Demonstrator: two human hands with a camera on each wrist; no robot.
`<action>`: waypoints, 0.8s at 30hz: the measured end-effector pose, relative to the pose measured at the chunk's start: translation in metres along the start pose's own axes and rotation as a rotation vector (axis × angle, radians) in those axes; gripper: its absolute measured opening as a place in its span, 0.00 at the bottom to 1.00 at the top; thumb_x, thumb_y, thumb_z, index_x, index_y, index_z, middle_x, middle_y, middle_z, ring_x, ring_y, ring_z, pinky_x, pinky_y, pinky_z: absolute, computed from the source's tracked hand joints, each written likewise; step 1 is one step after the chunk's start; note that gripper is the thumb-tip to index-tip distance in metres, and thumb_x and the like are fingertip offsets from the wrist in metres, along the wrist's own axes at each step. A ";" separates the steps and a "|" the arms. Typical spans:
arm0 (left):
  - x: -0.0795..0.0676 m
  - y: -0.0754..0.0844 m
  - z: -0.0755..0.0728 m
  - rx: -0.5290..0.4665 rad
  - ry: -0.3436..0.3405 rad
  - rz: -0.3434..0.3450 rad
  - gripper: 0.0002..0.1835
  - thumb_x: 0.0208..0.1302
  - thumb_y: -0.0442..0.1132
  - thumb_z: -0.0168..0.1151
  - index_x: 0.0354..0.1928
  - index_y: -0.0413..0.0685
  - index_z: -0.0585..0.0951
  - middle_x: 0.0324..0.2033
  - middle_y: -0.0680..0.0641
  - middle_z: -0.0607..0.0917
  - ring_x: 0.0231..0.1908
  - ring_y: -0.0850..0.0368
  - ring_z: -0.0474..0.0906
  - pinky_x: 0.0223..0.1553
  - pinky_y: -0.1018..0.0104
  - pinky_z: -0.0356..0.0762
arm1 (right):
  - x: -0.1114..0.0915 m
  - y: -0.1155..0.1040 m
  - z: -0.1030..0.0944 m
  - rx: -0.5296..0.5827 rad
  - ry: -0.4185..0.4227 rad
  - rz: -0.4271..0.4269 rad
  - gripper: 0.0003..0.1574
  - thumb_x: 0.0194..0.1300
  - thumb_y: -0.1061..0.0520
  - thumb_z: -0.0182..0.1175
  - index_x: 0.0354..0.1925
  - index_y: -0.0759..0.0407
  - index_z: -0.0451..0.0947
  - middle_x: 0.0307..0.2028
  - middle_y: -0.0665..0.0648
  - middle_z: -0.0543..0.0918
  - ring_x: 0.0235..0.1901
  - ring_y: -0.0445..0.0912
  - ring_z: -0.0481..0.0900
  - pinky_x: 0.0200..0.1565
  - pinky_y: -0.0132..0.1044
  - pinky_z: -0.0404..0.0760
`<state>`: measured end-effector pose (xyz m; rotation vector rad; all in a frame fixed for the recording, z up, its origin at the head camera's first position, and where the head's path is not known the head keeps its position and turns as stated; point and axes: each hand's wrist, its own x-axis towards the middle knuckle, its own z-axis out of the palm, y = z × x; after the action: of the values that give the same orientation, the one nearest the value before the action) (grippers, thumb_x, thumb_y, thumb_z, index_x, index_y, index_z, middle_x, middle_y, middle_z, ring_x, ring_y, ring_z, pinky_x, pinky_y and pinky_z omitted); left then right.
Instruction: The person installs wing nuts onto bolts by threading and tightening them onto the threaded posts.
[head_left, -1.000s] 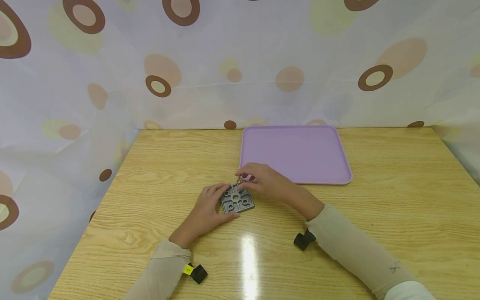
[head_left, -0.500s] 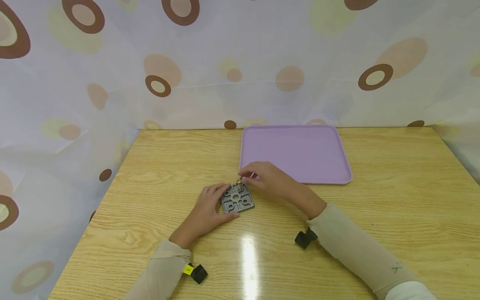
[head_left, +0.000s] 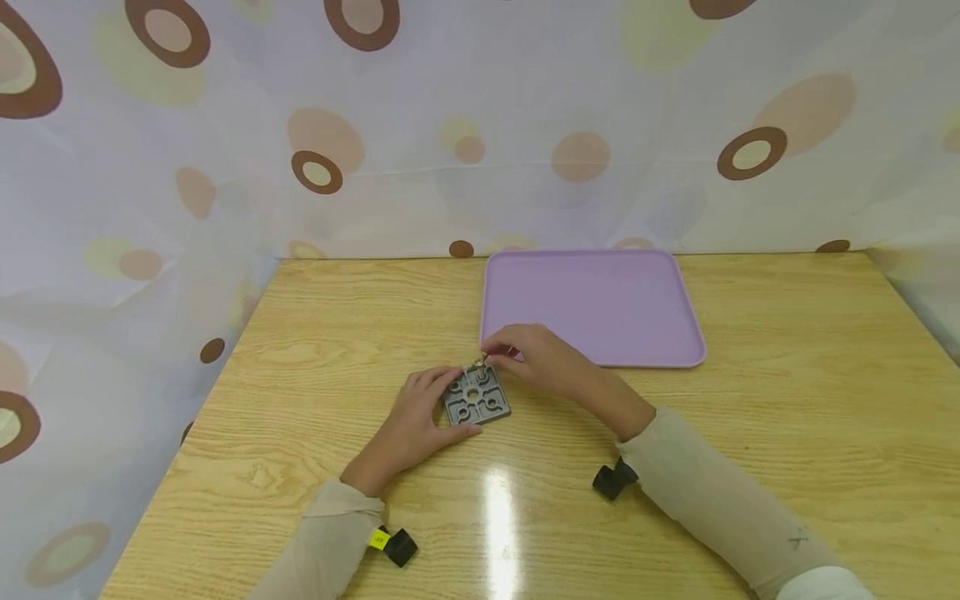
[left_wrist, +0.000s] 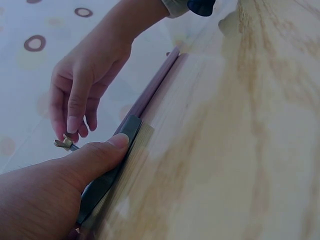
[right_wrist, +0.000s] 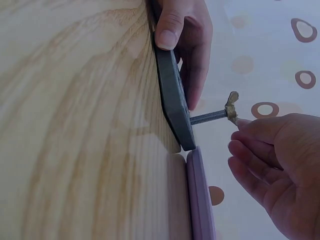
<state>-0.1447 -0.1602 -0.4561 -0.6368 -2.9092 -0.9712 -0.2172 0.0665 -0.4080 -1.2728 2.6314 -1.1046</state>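
A square grey metal plate with ribs and several round holes lies flat on the wooden table. My left hand grips it from the left, thumb on the near edge and fingers at the far-left corner. From the plate's far corner a threaded bolt stands up, with a brass-coloured wing nut near its top end. The thumb and forefinger of my right hand pinch one wing of that nut; the other fingers curl loosely below. In the left wrist view the wing nut shows just under the right fingertips.
A purple tray lies on the table just behind the plate, its near-left corner close to my right hand. Patterned cloth hangs behind and beside the wooden table. Both sleeves carry small black wrist mounts.
My right hand has shifted slightly right, its fingertips moving from over the wing nut to its right side. The left hand and plate have stayed in place.
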 end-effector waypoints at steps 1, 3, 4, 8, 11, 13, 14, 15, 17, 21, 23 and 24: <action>0.000 0.000 0.000 -0.001 -0.002 -0.004 0.45 0.49 0.63 0.66 0.67 0.50 0.65 0.62 0.49 0.66 0.59 0.54 0.58 0.59 0.51 0.60 | 0.000 0.000 0.000 -0.003 0.002 0.003 0.12 0.62 0.60 0.60 0.45 0.64 0.80 0.38 0.54 0.83 0.37 0.42 0.80 0.41 0.33 0.78; 0.000 0.000 0.001 0.000 -0.003 -0.007 0.45 0.49 0.63 0.66 0.67 0.50 0.65 0.62 0.50 0.66 0.59 0.54 0.58 0.59 0.51 0.60 | -0.002 0.000 0.000 -0.010 0.003 0.008 0.12 0.62 0.60 0.60 0.45 0.63 0.80 0.38 0.54 0.83 0.38 0.42 0.80 0.41 0.33 0.78; 0.000 0.000 0.001 -0.002 -0.002 -0.005 0.45 0.49 0.62 0.66 0.67 0.50 0.65 0.62 0.49 0.66 0.59 0.54 0.58 0.59 0.51 0.59 | -0.002 0.000 0.000 -0.014 0.003 0.012 0.12 0.62 0.60 0.60 0.45 0.63 0.80 0.38 0.54 0.83 0.38 0.42 0.80 0.41 0.32 0.78; 0.000 0.001 0.001 -0.009 0.003 0.000 0.45 0.49 0.62 0.67 0.66 0.50 0.65 0.62 0.49 0.67 0.59 0.53 0.58 0.59 0.51 0.59 | -0.003 -0.001 -0.001 -0.026 0.001 0.032 0.12 0.63 0.60 0.60 0.45 0.62 0.80 0.38 0.53 0.83 0.38 0.41 0.79 0.42 0.32 0.78; 0.001 0.002 0.000 -0.003 -0.004 -0.004 0.45 0.49 0.63 0.66 0.67 0.49 0.65 0.62 0.49 0.67 0.60 0.54 0.58 0.60 0.51 0.59 | -0.005 -0.002 -0.004 -0.041 0.012 0.047 0.12 0.63 0.59 0.60 0.45 0.62 0.80 0.38 0.52 0.83 0.38 0.41 0.79 0.42 0.32 0.77; 0.002 0.001 -0.001 0.007 -0.009 -0.008 0.45 0.49 0.63 0.66 0.67 0.49 0.65 0.62 0.49 0.66 0.60 0.54 0.58 0.60 0.52 0.59 | -0.006 -0.002 -0.005 -0.052 0.021 0.051 0.12 0.64 0.59 0.59 0.45 0.62 0.80 0.38 0.53 0.83 0.39 0.41 0.79 0.42 0.33 0.78; 0.002 0.000 -0.002 0.015 -0.010 -0.011 0.46 0.49 0.64 0.65 0.67 0.49 0.65 0.62 0.49 0.66 0.60 0.54 0.58 0.60 0.52 0.59 | -0.006 -0.003 -0.006 -0.057 0.025 0.048 0.13 0.64 0.59 0.59 0.46 0.62 0.80 0.38 0.53 0.83 0.39 0.42 0.79 0.42 0.33 0.78; 0.002 -0.001 -0.002 0.021 -0.011 -0.015 0.46 0.49 0.64 0.65 0.67 0.49 0.65 0.62 0.49 0.66 0.60 0.54 0.58 0.60 0.52 0.58 | -0.006 -0.003 -0.005 -0.062 0.030 0.042 0.13 0.64 0.59 0.59 0.46 0.62 0.80 0.39 0.54 0.83 0.39 0.42 0.79 0.42 0.33 0.78; 0.002 -0.003 -0.003 0.028 -0.010 -0.023 0.46 0.50 0.65 0.64 0.67 0.49 0.64 0.63 0.49 0.66 0.61 0.54 0.57 0.60 0.52 0.58 | -0.005 -0.003 -0.004 -0.063 0.036 0.028 0.14 0.64 0.59 0.59 0.47 0.63 0.79 0.39 0.55 0.83 0.39 0.43 0.80 0.42 0.32 0.78; -0.002 -0.008 -0.005 0.027 -0.006 -0.047 0.47 0.50 0.66 0.63 0.67 0.50 0.64 0.63 0.50 0.65 0.61 0.54 0.56 0.61 0.51 0.58 | -0.004 -0.005 0.002 -0.059 0.036 0.028 0.17 0.65 0.61 0.58 0.51 0.65 0.77 0.41 0.58 0.83 0.38 0.45 0.80 0.42 0.32 0.78; -0.005 -0.010 -0.006 0.017 -0.002 -0.053 0.46 0.49 0.66 0.63 0.67 0.50 0.64 0.63 0.50 0.65 0.61 0.54 0.56 0.61 0.51 0.58 | -0.004 -0.008 0.004 -0.051 0.038 0.042 0.18 0.65 0.61 0.57 0.52 0.65 0.76 0.42 0.58 0.82 0.39 0.44 0.80 0.42 0.32 0.78; -0.006 -0.010 -0.006 0.016 0.000 -0.055 0.46 0.49 0.66 0.63 0.67 0.50 0.64 0.63 0.50 0.65 0.61 0.54 0.56 0.60 0.51 0.58 | -0.005 -0.009 0.005 -0.048 0.041 0.050 0.18 0.65 0.61 0.56 0.53 0.65 0.76 0.42 0.58 0.82 0.39 0.44 0.79 0.43 0.32 0.78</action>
<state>-0.1440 -0.1733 -0.4580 -0.5590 -2.9463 -0.9514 -0.2062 0.0633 -0.4080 -1.1973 2.7191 -1.0788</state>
